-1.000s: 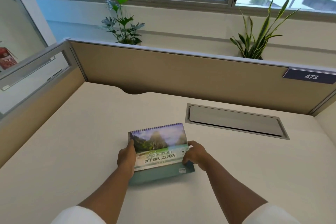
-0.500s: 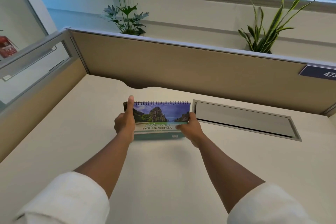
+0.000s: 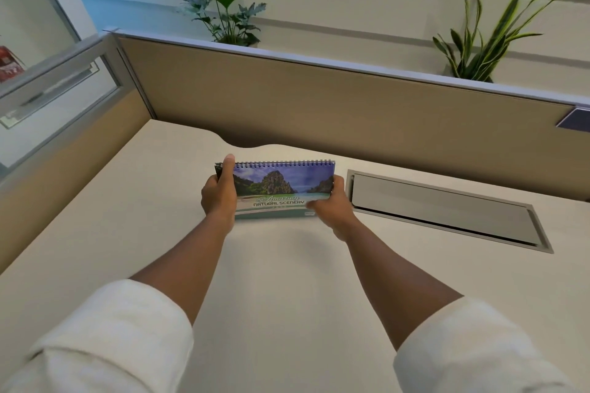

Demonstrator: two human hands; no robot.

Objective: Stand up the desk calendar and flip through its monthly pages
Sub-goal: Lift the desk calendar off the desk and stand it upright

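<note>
Calendar [image 3: 281, 190] upright on desk [image 3: 287, 281], cover facing person, just left of cable hatch [image 3: 443, 210]. Left hand [image 3: 220, 195] pinches its left edge, thumb up by spiral; right hand [image 3: 329, 204] pinches lower right corner. Step: standing it. Advice: spread base evenly, seat bottom edge flat before releasing.

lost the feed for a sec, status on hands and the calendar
Left hand and right hand each grip an end of the desk calendar. Calendar upright, cover facing camera, no page flipped. Desk around it clear.
</note>
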